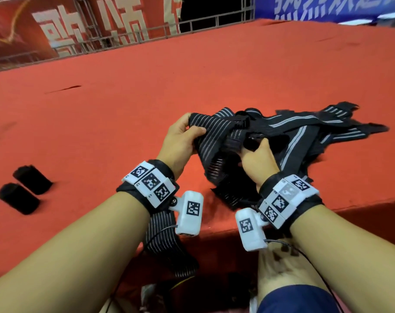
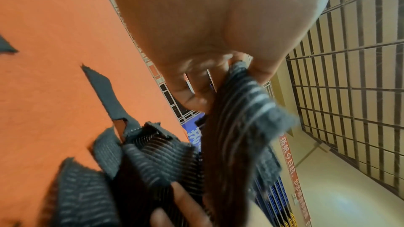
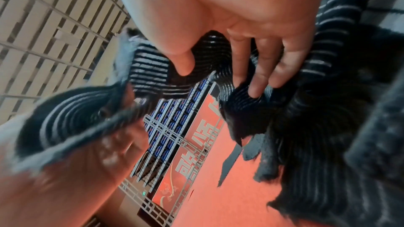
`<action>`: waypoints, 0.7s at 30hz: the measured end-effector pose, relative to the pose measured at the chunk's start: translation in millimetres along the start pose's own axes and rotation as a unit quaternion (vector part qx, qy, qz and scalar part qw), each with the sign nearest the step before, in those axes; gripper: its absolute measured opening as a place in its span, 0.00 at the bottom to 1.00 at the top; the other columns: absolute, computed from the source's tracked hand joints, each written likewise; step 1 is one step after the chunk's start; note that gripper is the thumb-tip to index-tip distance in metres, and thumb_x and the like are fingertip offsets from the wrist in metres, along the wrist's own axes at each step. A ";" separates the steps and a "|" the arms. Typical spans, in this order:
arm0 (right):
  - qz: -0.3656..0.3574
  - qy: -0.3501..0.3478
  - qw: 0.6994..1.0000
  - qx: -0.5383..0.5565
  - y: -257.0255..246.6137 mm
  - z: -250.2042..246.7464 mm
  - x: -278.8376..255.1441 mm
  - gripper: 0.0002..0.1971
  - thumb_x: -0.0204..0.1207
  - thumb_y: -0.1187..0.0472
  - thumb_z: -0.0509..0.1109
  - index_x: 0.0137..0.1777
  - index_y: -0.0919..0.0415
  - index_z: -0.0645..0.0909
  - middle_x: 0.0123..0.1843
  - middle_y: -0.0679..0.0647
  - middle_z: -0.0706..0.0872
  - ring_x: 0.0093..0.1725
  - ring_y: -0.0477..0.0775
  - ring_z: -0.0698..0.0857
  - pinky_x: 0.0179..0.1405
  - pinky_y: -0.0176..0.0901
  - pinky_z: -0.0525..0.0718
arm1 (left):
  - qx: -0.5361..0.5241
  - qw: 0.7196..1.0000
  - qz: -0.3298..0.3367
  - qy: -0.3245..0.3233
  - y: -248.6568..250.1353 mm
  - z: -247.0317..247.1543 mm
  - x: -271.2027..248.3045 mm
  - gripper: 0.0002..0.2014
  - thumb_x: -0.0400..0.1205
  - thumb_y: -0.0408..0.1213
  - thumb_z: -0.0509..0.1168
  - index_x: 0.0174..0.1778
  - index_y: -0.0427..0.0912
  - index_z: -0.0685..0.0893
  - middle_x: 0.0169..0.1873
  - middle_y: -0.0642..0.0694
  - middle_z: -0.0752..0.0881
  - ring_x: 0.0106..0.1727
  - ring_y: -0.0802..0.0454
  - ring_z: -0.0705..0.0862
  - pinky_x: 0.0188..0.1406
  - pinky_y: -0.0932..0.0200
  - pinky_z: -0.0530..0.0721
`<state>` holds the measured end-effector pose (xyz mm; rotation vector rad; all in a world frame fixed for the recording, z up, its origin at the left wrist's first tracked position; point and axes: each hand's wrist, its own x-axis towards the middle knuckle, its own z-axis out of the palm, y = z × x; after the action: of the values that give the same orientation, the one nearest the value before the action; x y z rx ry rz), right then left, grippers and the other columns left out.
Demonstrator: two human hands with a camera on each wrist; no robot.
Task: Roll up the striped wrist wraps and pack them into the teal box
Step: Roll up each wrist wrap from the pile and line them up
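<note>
Both hands in the wraps pile
Left hand (image 1: 183, 133) pinches a wrap (image 1: 211, 132) end, right hand (image 1: 257, 160) grips the tangle; two rolls (image 1: 26, 192) at 9 o'clock on red table (image 1: 146, 86)

We see wrist wraps (image 1: 289, 132): black woven elastic cloth, ribbed, matt, grey stripes, frayed fuzzy ends. We note table (image 1: 192, 75) covered in red-orange felt-like cloth, matt, few small slits. Two black rolls (image 1: 24, 190): dull fabric. Wrist bands (image 1: 167, 170) black cloth; marker blocks (image 1: 150, 182) white smooth plastic, slight sheen. Railing (image 1: 214, 21) behind: grey metal bars. Banners (image 1: 90, 28): printed sheet, faint gloss.
</note>
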<state>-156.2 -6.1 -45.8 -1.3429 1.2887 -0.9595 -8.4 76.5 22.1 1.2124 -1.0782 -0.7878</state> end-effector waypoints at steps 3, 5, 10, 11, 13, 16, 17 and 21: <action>0.035 0.000 0.999 0.030 -1.8 0.4 5.9 0.51 0.57 0.22 0.66 0.79 0.46 0.61 0.68 0.52 0.83 0.64 0.63 0.87 0.69 0.66 0.81 | -0.007 0.999 0.020 0.038 2.5 -13.2 -1.9 0.06 0.81 0.26 0.62 0.44 0.42 0.79 0.36 0.47 0.82 0.33 0.54 0.81 0.29 0.63 0.81; 0.058 0.011 0.997 0.052 -5.4 -2.3 8.7 0.53 0.65 0.23 0.63 0.87 0.43 0.47 0.60 0.58 0.85 0.62 0.64 0.87 0.68 0.65 0.82 | 0.007 0.997 0.034 0.069 3.7 -24.6 -3.2 0.10 0.83 0.23 0.61 0.42 0.42 0.77 0.35 0.46 0.80 0.33 0.53 0.80 0.29 0.63 0.80; 0.086 0.042 0.995 -0.008 -16.3 -5.6 7.5 0.56 0.65 0.30 0.68 0.86 0.59 0.51 0.75 0.65 0.71 0.66 0.68 0.80 0.69 0.62 0.81 | 0.020 0.993 0.064 0.099 10.6 -46.8 -13.7 0.10 0.84 0.21 0.60 0.44 0.40 0.78 0.37 0.46 0.83 0.35 0.54 0.84 0.34 0.61 0.85; 0.074 0.049 0.995 -0.038 -20.4 -3.2 3.2 0.51 0.68 0.35 0.72 0.83 0.65 0.56 0.77 0.66 0.66 0.63 0.67 0.77 0.67 0.56 0.79 | 0.017 0.993 0.065 0.098 12.1 -50.4 -17.0 0.10 0.84 0.21 0.60 0.45 0.40 0.79 0.37 0.47 0.84 0.35 0.55 0.85 0.33 0.61 0.86; 0.026 0.055 0.995 -0.073 -29.3 4.0 -9.8 0.38 0.75 0.45 0.75 0.77 0.67 0.67 0.75 0.66 0.66 0.57 0.64 0.75 0.60 0.46 0.75 | 0.011 0.993 0.067 0.092 14.0 -55.3 -22.3 0.12 0.84 0.19 0.59 0.48 0.41 0.81 0.38 0.48 0.85 0.36 0.54 0.86 0.34 0.61 0.86; -0.096 -0.010 0.995 -0.014 -43.3 24.1 -29.8 0.22 0.76 0.40 0.74 0.56 0.59 0.86 0.55 0.55 0.87 0.51 0.58 0.85 0.52 0.49 0.81 | 0.015 0.993 0.074 0.086 15.4 -63.9 -30.2 0.11 0.82 0.23 0.61 0.52 0.42 0.83 0.41 0.48 0.86 0.42 0.51 0.85 0.42 0.58 0.85; -0.108 -0.060 0.992 0.014 -48.3 30.7 -38.7 0.19 0.77 0.39 0.73 0.45 0.57 0.87 0.44 0.51 0.88 0.41 0.54 0.85 0.41 0.49 0.81 | 0.012 0.993 0.077 0.085 16.1 -66.8 -33.3 0.10 0.80 0.25 0.63 0.52 0.42 0.84 0.42 0.48 0.85 0.44 0.50 0.84 0.44 0.57 0.85; -0.143 -0.218 0.964 0.055 -62.9 51.8 -65.2 0.12 0.85 0.53 0.70 0.45 0.60 0.87 0.35 0.53 0.88 0.31 0.49 0.83 0.28 0.38 0.75 | 0.010 0.993 0.080 0.090 20.8 -78.9 -46.2 0.11 0.78 0.28 0.63 0.53 0.42 0.84 0.41 0.49 0.86 0.44 0.51 0.84 0.45 0.58 0.84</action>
<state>-101.1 61.0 12.2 -1.5717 0.7122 -0.8491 49.5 149.6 31.9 1.1746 -1.0227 -0.5358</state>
